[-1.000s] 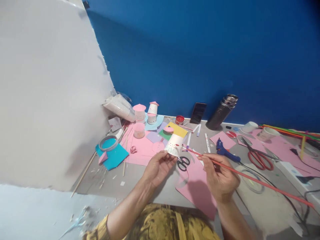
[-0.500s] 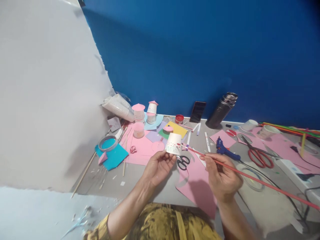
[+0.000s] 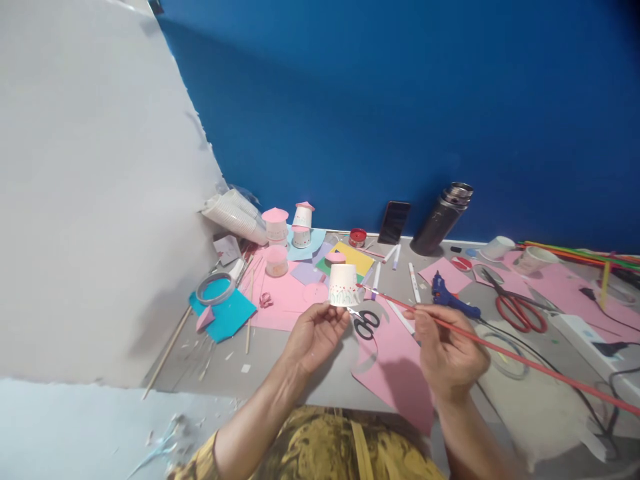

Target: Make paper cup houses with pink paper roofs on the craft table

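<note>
My left hand (image 3: 319, 337) is closed on the lower rim of a white paper cup (image 3: 343, 280), held upside down above the table. Small red dots and green stem-like strokes decorate the cup's side. Between the fingers of my right hand (image 3: 447, 350) is a long red paintbrush (image 3: 505, 348), its shaft reaching out to the right edge. The brush tip is at the right side of the cup; I cannot tell whether it touches. Black-handled scissors (image 3: 367, 325) lie just behind my left fingertips, on and beside pink paper (image 3: 395, 380).
Cups with pink paper roofs (image 3: 275, 223) stand at the back left, near a stack of paper cups (image 3: 235, 215). To the right lie a blue glue gun (image 3: 450, 299), red-handled scissors (image 3: 520, 313) and a power strip (image 3: 595, 350). A dark flask (image 3: 441, 223) and a phone (image 3: 395, 223) stand by the wall.
The cup has shifted slightly left and turned a little in my left hand. My right hand and the paintbrush have moved slightly right.
</note>
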Tool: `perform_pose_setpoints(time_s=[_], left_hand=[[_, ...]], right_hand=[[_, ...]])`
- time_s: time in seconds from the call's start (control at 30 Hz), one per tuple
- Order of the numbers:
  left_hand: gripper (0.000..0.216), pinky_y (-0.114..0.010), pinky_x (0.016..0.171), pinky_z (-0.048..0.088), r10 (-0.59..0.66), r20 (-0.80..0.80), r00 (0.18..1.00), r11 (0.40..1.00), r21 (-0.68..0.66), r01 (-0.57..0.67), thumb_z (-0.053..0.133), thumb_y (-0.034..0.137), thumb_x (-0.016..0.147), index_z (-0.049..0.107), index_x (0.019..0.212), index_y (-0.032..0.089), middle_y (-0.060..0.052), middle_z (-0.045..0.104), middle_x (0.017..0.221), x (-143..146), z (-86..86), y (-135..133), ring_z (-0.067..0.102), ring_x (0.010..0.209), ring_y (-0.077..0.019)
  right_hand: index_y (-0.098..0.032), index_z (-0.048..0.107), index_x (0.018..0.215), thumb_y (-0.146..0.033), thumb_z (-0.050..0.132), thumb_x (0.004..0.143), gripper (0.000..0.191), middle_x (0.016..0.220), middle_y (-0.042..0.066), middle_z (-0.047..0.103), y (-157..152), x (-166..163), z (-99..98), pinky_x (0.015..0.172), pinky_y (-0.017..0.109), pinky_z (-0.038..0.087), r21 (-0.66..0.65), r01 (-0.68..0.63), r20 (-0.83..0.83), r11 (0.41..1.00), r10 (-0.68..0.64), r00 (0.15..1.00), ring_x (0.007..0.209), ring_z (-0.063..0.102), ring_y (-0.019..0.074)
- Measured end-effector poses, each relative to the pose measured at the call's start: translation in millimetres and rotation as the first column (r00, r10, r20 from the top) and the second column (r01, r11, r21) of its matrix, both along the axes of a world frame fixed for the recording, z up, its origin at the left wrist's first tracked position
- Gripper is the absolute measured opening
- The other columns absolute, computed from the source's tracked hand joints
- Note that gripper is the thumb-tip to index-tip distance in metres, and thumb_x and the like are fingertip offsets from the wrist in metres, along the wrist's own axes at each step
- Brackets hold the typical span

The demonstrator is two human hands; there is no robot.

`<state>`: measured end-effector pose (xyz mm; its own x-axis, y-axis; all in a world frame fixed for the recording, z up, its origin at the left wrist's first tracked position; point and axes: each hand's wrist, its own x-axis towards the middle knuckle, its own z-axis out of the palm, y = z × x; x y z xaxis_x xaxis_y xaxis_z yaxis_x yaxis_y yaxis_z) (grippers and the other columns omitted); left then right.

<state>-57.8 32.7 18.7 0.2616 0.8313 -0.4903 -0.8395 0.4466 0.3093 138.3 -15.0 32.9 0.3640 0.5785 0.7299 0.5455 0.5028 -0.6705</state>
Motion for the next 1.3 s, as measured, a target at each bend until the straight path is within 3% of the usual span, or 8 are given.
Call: perform_pose_setpoints(time_s=[0.2, 0.37, 0.6, 0.73, 0.87, 1.07, 1.2, 1.3], left_hand=[[0.004, -0.027, 0.065, 0.059, -0.013, -0.155, 0.988, 0.986, 0.16, 0.038, 0.068, 0.007, 0.082, 0.07, 0.083, 0.01, -0.009, 0.071, 0.085, -8, -7.5, -3, 0.066, 0.073, -0.0154], [0.01, -0.025, 0.056, 0.052, -0.207, -0.11, 0.972, 0.948, 0.224, 0.227, 0.073, 0.01, 0.077, 0.068, 0.085, 0.009, -0.007, 0.067, 0.074, -12, -13.3, -7, 0.061, 0.064, -0.0148], [0.023, -0.024, 0.056, 0.051, -0.374, -0.007, 0.927, 0.92, 0.12, 0.372, 0.068, 0.009, 0.079, 0.066, 0.102, 0.005, -0.016, 0.071, 0.094, -9, -16.8, -16, 0.066, 0.076, -0.0199], [0.02, -0.023, 0.054, 0.052, -0.367, -0.005, 0.93, 0.927, 0.081, 0.366, 0.063, 0.007, 0.082, 0.067, 0.101, 0.004, -0.015, 0.072, 0.091, -11, -13.8, -25, 0.063, 0.067, -0.0155], [0.007, -0.024, 0.055, 0.053, -0.287, -0.071, 0.955, 0.944, 0.147, 0.294, 0.062, 0.011, 0.089, 0.066, 0.085, 0.007, -0.008, 0.064, 0.07, -13, -9.1, -36, 0.058, 0.057, -0.0127], [0.01, -0.025, 0.054, 0.052, -0.215, -0.127, 0.968, 0.952, 0.193, 0.237, 0.061, 0.008, 0.091, 0.063, 0.082, 0.009, -0.006, 0.063, 0.073, -14, -2.6, -58, 0.06, 0.059, -0.0133], [0.017, -0.021, 0.049, 0.046, -0.156, 0.054, 0.986, 0.983, 0.103, 0.15, 0.048, 0.012, 0.101, 0.062, 0.091, 0.011, -0.002, 0.057, 0.071, -23, -2.1, -60, 0.054, 0.055, -0.01], [0.023, -0.019, 0.047, 0.043, -0.088, 0.121, 0.989, 0.994, 0.074, 0.08, 0.04, 0.013, 0.104, 0.059, 0.093, 0.013, 0.0, 0.052, 0.069, -32, -5.0, -57, 0.052, 0.054, -0.0091]], right_hand=[[-0.016, 0.069, 0.096, -0.038, 0.063, 0.1, 0.023, 0.074, 0.005, 0.076, 0, 15, 3.2, 0.047, 0.025, 0.05, -0.056, -0.049, -0.223, 0.997, 0.036, 0.974, 0.046, 0.056, 0.0106], [-0.019, 0.068, 0.105, -0.047, 0.062, 0.099, 0.03, 0.083, 0.006, 0.077, 5, 17, 4.2, 0.051, 0.025, 0.051, -0.217, -0.147, -0.338, 0.965, 0.067, 0.939, 0.054, 0.057, 0.0118], [-0.026, 0.066, 0.126, -0.054, 0.082, 0.08, 0.057, 0.128, 0.01, 0.072, 11, 4, 12.1, 0.082, 0.034, 0.056, -0.39, -0.499, -0.197, 0.774, 0.459, 0.866, 0.107, 0.067, 0.0258], [-0.024, 0.069, 0.119, -0.055, 0.083, 0.078, 0.053, 0.118, 0.008, 0.073, 10, -6, 16.4, 0.089, 0.036, 0.054, -0.421, -0.55, -0.216, 0.721, 0.51, 0.833, 0.104, 0.068, 0.0258], [-0.021, 0.071, 0.11, -0.056, 0.084, 0.074, 0.052, 0.103, 0.006, 0.075, 10, -16, 21.1, 0.079, 0.034, 0.054, -0.427, -0.488, -0.239, 0.761, 0.426, 0.873, 0.088, 0.068, 0.023], [-0.022, 0.069, 0.115, -0.051, 0.082, 0.078, 0.049, 0.115, 0.008, 0.074, 0, -26, 23.5, 0.087, 0.037, 0.055, -0.382, -0.442, -0.139, 0.812, 0.422, 0.896, 0.102, 0.069, 0.0257], [-0.025, 0.065, 0.124, -0.048, 0.07, 0.091, 0.041, 0.129, 0.01, 0.071, -18, -15, 5.5, 0.091, 0.039, 0.055, -0.247, -0.296, -0.116, 0.923, 0.275, 0.954, 0.113, 0.066, 0.0269], [-0.024, 0.067, 0.118, -0.046, 0.058, 0.099, 0.03, 0.121, 0.01, 0.075, -30, 1, -19.0, 0.095, 0.042, 0.055, -0.285, -0.141, -0.11, 0.948, 0.114, 0.987, 0.112, 0.068, 0.0274]])
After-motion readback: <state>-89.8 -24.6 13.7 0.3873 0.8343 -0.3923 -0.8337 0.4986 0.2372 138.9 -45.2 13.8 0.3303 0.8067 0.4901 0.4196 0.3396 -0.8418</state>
